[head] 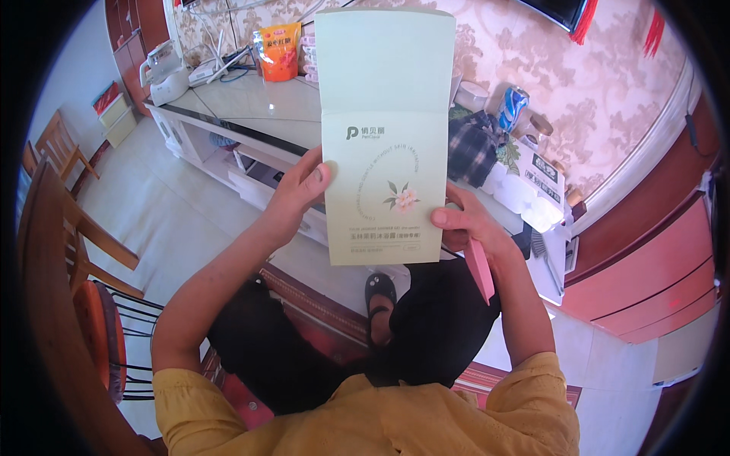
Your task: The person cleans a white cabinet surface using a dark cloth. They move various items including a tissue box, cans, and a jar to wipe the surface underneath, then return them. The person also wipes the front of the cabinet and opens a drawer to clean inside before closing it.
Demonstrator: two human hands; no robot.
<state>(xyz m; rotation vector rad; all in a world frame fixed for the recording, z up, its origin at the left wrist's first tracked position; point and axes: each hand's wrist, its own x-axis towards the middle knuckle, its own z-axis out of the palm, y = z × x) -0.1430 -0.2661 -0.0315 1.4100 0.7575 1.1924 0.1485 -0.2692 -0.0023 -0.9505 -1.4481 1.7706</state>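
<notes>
A pale green cardboard carton [353, 188] with a long flap [385, 62] standing up from a crease fills the middle of the view. Its front bears writing and a printed flower. My left hand [305, 182] grips the carton's left edge, thumb in front and fingers mostly behind. On the lower right edge, my right hand [465, 219] pinches the carton between thumb and fingers. A flat pink tool [479, 271] juts downward from that same hand, its upper part hidden in the palm, so I cannot tell its kind. What the carton holds is hidden.
Ahead, a long cabinet [262, 102] carries an orange pouch [281, 52], a white router [211, 69] and a white appliance [169, 80]. To its right are a can [512, 108], plaid cloth [473, 147] and a tissue pack [527, 188]. Wooden chairs [94, 228] stand left.
</notes>
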